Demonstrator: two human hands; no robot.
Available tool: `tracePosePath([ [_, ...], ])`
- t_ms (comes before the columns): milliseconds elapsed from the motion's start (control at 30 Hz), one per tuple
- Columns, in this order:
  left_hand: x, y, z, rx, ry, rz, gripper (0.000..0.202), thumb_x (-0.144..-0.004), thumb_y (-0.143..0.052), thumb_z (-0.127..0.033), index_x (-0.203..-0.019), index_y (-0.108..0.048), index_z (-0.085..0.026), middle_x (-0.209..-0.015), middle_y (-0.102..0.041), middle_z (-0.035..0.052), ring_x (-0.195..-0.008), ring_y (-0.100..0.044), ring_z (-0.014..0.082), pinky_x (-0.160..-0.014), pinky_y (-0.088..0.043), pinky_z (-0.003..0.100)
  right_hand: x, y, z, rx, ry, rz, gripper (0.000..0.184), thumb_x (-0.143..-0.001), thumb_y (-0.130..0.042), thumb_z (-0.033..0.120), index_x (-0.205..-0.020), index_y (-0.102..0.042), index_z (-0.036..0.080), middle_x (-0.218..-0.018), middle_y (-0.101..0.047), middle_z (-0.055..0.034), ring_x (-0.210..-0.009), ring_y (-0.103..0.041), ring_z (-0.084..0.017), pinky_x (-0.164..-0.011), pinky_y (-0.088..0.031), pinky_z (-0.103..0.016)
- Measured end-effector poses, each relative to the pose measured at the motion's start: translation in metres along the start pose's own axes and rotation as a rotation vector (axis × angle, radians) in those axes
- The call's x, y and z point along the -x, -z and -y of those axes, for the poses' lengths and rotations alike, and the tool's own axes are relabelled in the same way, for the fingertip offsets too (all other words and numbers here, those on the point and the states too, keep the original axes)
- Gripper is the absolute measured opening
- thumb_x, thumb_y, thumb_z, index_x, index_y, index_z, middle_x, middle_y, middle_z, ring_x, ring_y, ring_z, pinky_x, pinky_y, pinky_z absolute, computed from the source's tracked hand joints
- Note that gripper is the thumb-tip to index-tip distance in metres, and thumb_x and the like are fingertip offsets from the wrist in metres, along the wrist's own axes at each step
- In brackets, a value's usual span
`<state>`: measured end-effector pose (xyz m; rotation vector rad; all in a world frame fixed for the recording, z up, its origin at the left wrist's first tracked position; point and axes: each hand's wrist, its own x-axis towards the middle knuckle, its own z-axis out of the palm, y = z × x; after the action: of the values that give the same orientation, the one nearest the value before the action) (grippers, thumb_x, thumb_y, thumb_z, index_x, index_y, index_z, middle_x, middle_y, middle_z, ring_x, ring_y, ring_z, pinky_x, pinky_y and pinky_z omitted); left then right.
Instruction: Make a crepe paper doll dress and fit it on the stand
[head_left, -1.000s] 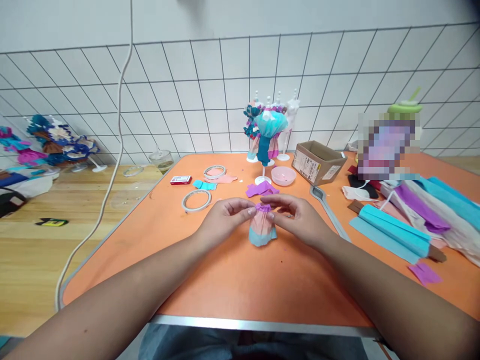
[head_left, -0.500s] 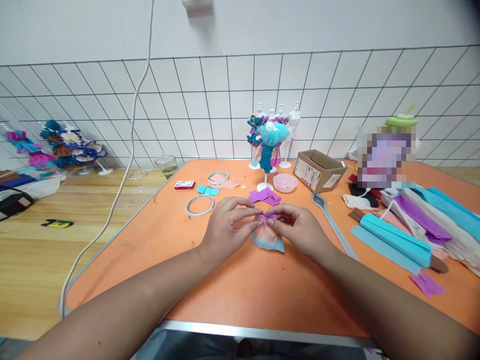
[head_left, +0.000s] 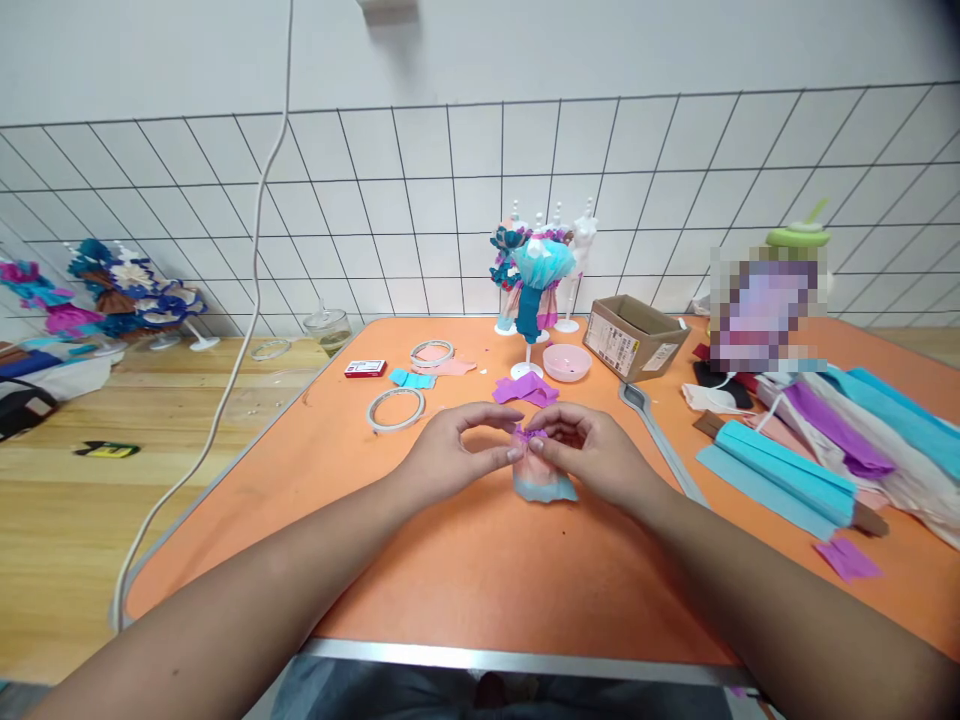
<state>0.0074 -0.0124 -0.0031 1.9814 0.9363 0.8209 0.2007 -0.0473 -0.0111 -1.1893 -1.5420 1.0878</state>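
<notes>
Between my hands, just above the orange table (head_left: 450, 580), is a small crepe-paper doll skirt (head_left: 541, 480), pink with a light blue hem and a gathered purple top. My right hand (head_left: 589, 445) pinches its gathered top between thumb and fingers. On the other side, my left hand (head_left: 457, 440) has its thumb and fingertips closed at the skirt's left edge. Right behind the hands lie purple paper scraps (head_left: 525, 388). Farther back, a small dress-form stand (head_left: 536, 270) wears a blue and teal paper outfit.
Two tape rolls (head_left: 395, 409), a red-and-white box (head_left: 365, 368) and blue scraps (head_left: 411, 379) lie left. A pink bowl (head_left: 567, 362), cardboard box (head_left: 636, 337) and grey strap-like strip (head_left: 664, 445) stand or lie right of centre. Rolled crepe paper (head_left: 784, 475) covers the right side. A white cable (head_left: 255, 270) hangs left.
The skirt has turned slightly, its hem swinging right. My left fingers have shifted along the purple top to its left side. The whole view has moved slightly.
</notes>
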Motion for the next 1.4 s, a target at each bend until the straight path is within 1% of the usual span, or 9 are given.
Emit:
tracePosePath([
  [100,0.001,-0.001,0.003,0.015,0.007,-0.016,0.049,-0.074,-0.072,-0.03,-0.12,-0.057,-0.024,-0.091,-0.071,0.0018,-0.094,-0.064,0.0178,-0.097,-0.042,0.036,0.001,0.0,-0.001,0.008,0.009,-0.036,0.026,-0.077,-0.062,0.028,-0.102,-0.061,0.02,-0.081,-0.066,-0.0025,-0.073,-0.062,-0.016,-0.064,-0.049,-0.028],
  [233,0.003,-0.003,-0.001,-0.109,-0.085,-0.098,0.039,-0.077,-0.068,-0.028,-0.115,-0.061,-0.026,-0.086,-0.07,0.0011,-0.09,-0.064,0.0177,-0.096,-0.042,0.037,0.002,-0.001,0.001,0.136,0.089,-0.087,0.019,-0.079,-0.061,0.025,-0.097,-0.066,0.021,-0.096,-0.069,-0.0046,-0.086,-0.064,-0.018,-0.077,-0.051,-0.033],
  [367,0.005,-0.001,-0.005,-0.153,-0.165,-0.115,0.032,-0.076,-0.069,-0.031,-0.107,-0.067,-0.025,-0.103,-0.067,0.0059,-0.102,-0.06,0.0217,-0.094,-0.043,0.039,0.003,-0.003,0.003,0.198,0.113,-0.065,0.017,-0.079,-0.059,0.021,-0.094,-0.067,0.022,-0.095,-0.072,-0.0044,-0.087,-0.066,-0.019,-0.08,-0.052,-0.034],
  [533,0.002,0.001,-0.001,0.124,-0.013,0.028,0.032,-0.078,-0.066,-0.035,-0.106,-0.067,-0.02,-0.104,-0.069,0.0074,-0.102,-0.061,0.021,-0.095,-0.044,0.037,0.004,-0.002,0.0,0.221,0.186,-0.081,0.016,-0.08,-0.059,0.022,-0.094,-0.065,0.022,-0.095,-0.07,-0.0033,-0.085,-0.065,-0.017,-0.078,-0.052,-0.031],
  [733,0.0,0.003,0.009,0.458,0.128,0.031,0.037,-0.076,-0.069,-0.03,-0.111,-0.065,-0.022,-0.099,-0.069,0.0057,-0.092,-0.062,0.0177,-0.087,-0.046,0.033,0.005,-0.002,-0.003,0.282,0.22,-0.103,0.007,-0.078,-0.059,0.022,-0.085,-0.061,0.022,-0.083,-0.067,-0.001,-0.077,-0.063,-0.015,-0.073,-0.051,-0.028],
  [833,-0.001,0.003,0.008,0.509,0.171,0.059,0.033,-0.078,-0.066,-0.036,-0.107,-0.068,-0.02,-0.111,-0.067,0.0086,-0.106,-0.059,0.022,-0.094,-0.043,0.037,0.005,-0.002,-0.001,0.28,0.226,-0.094,0.006,-0.078,-0.058,0.02,-0.083,-0.061,0.022,-0.082,-0.066,-0.0005,-0.077,-0.062,-0.014,-0.072,-0.051,-0.027],
  [933,-0.002,0.004,0.007,0.455,0.218,0.165,0.027,-0.079,-0.064,-0.039,-0.092,-0.072,-0.016,-0.102,-0.071,0.0093,-0.101,-0.062,0.0233,-0.095,-0.043,0.04,0.006,-0.003,0.0,0.267,0.221,-0.082,0.006,-0.078,-0.058,0.02,-0.083,-0.06,0.021,-0.082,-0.066,-0.0006,-0.076,-0.062,-0.014,-0.072,-0.052,-0.027],
  [1233,0.0,0.002,0.004,0.516,0.214,-0.003,0.019,-0.074,-0.069,-0.035,-0.079,-0.069,-0.017,-0.089,-0.068,0.0053,-0.089,-0.061,0.0189,-0.088,-0.045,0.035,0.009,-0.002,0.0,0.296,0.323,-0.149,0.011,-0.078,-0.057,0.018,-0.087,-0.06,0.024,-0.084,-0.065,-0.0008,-0.078,-0.062,-0.015,-0.071,-0.054,-0.028],
  [1400,0.003,-0.002,0.0,0.596,0.252,0.004,0.019,-0.074,-0.07,-0.035,-0.076,-0.066,-0.017,-0.082,-0.066,0.0032,-0.081,-0.06,0.0162,-0.08,-0.046,0.032,0.01,-0.001,0.001,0.395,0.353,-0.143,0.019,-0.079,-0.054,0.016,-0.09,-0.067,0.025,-0.087,-0.068,-0.0013,-0.081,-0.063,-0.016,-0.069,-0.054,-0.027],
])
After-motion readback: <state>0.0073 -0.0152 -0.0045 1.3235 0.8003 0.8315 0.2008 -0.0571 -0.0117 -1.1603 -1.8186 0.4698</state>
